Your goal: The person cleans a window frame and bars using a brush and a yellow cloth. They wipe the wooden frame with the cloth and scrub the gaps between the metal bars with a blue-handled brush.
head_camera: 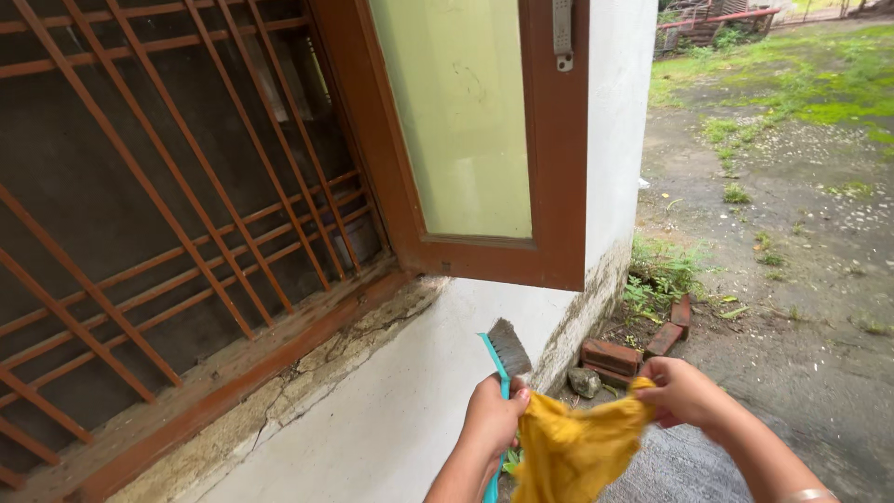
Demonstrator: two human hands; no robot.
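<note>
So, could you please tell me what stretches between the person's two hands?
In the head view, a crumpled yellow cloth spans from left hand to right hand.

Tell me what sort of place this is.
Likely outside a house, by a white wall: a barred window with an open wooden shutter, loose bricks, and a mossy yard.

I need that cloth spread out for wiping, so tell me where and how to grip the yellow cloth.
Grip the yellow cloth by its upper edge. The right hand already pinches one top corner from the right; the left hand, also holding the teal brush, pinches the other side. The cloth sags bunched between them, so pulling the two corners apart should probably open it.
</note>
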